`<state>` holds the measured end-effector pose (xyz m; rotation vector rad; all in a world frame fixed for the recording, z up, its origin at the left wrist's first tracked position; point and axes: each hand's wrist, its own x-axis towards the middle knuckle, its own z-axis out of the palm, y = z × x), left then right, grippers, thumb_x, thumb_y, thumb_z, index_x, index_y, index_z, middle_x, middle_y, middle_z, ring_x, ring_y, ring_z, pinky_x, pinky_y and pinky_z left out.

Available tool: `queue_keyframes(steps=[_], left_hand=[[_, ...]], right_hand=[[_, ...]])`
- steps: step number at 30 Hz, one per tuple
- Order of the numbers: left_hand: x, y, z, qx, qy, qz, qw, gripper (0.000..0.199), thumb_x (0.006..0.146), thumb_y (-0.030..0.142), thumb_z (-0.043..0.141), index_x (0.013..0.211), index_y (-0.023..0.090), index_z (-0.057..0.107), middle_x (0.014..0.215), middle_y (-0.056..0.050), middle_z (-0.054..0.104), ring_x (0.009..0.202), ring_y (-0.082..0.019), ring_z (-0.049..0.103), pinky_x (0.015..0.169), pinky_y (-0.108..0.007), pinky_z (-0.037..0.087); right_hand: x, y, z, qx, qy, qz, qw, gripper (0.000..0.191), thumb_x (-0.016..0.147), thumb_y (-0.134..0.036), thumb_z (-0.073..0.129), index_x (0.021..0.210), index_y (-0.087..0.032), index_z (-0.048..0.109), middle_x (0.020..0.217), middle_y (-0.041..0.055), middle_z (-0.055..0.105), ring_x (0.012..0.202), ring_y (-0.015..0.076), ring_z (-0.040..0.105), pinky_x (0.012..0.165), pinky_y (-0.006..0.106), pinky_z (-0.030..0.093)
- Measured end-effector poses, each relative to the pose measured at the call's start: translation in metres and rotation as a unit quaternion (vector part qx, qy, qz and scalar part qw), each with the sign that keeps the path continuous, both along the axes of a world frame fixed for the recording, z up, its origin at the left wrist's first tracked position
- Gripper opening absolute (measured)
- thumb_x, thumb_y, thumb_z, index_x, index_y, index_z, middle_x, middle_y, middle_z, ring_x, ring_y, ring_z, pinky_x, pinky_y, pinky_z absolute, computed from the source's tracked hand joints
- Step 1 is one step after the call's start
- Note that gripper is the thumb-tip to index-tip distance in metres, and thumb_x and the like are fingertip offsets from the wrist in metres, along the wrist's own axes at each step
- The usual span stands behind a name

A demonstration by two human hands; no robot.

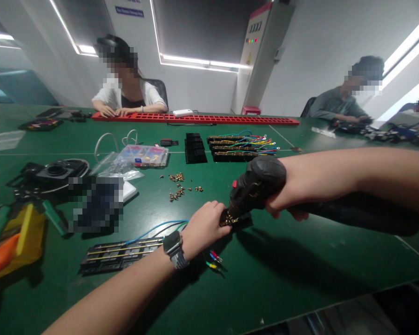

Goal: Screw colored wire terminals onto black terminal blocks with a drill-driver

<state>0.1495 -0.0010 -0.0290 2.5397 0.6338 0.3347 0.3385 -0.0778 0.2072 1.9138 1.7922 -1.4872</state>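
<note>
My right hand point(288, 202) grips a black cordless drill point(253, 184) with a red button, its nose pointing down at a small black block point(243, 220). Brass pieces show at the drill's tip; the exact contact is hidden. My left hand point(207, 225) has its fingers closed on the left end of that block, against the table. Beneath my left forearm lies a black strip with brass rods point(120, 253). Blue, black and green wires point(157, 228) run from it towards my left hand. Lugged wire ends point(214, 258) stick out below the hand.
Loose brass screws point(176, 193) lie beyond my hands. Behind them are a compartment box point(145, 156), black plates point(195, 149) and several wired strips point(235, 149). A yellow bin point(31, 237) and pliers point(54, 216) sit at left. Two people work across the green table point(282, 288).
</note>
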Motion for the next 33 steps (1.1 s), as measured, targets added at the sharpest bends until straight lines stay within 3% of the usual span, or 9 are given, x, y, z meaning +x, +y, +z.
queue_keyframes(steps=[10, 19, 25, 33], left_hand=[[-0.002, -0.001, -0.002, 0.036, 0.004, 0.0, 0.999, 0.033, 0.089, 0.041, 0.08, 0.107, 0.021, 0.061, 0.107, -0.007, 0.067, 0.102, -0.027, 0.062, 0.086, -0.037, 0.051], [-0.001, -0.004, -0.002, 0.081, 0.004, 0.05, 0.995, 0.033, 0.089, 0.043, 0.08, 0.102, 0.02, 0.06, 0.102, -0.007, 0.065, 0.097, -0.027, 0.061, 0.082, -0.037, 0.05], [0.001, -0.002, -0.002, 0.071, -0.002, 0.049, 0.996, 0.03, 0.089, 0.04, 0.078, 0.1, 0.019, 0.06, 0.102, -0.008, 0.065, 0.096, -0.027, 0.061, 0.082, -0.037, 0.05], [-0.003, 0.01, 0.004, 0.02, -0.015, -0.005, 1.0, 0.029, 0.088, 0.031, 0.077, 0.111, 0.019, 0.064, 0.106, -0.008, 0.067, 0.1, -0.027, 0.062, 0.088, -0.039, 0.051]], right_hand=[[0.01, 0.0, -0.005, -0.015, 0.029, -0.049, 0.998, 0.016, 0.078, -0.03, 0.077, 0.087, -0.018, 0.071, 0.078, 0.0007, 0.07, 0.058, 0.0154, 0.067, 0.051, 0.023, 0.053], [0.021, -0.001, -0.011, 0.007, 0.042, -0.128, 0.991, 0.018, 0.079, -0.034, 0.075, 0.082, -0.017, 0.071, 0.075, 0.0028, 0.072, 0.056, 0.0165, 0.066, 0.052, 0.025, 0.054], [0.016, -0.002, -0.011, 0.018, 0.035, -0.11, 0.993, 0.019, 0.076, -0.034, 0.076, 0.083, -0.018, 0.069, 0.075, 0.0014, 0.071, 0.055, 0.0162, 0.065, 0.05, 0.025, 0.053], [0.005, 0.004, -0.011, 0.024, 0.034, -0.068, 0.997, 0.025, 0.077, -0.031, 0.078, 0.098, -0.018, 0.074, 0.081, 0.0022, 0.073, 0.057, 0.0169, 0.067, 0.049, 0.025, 0.054]])
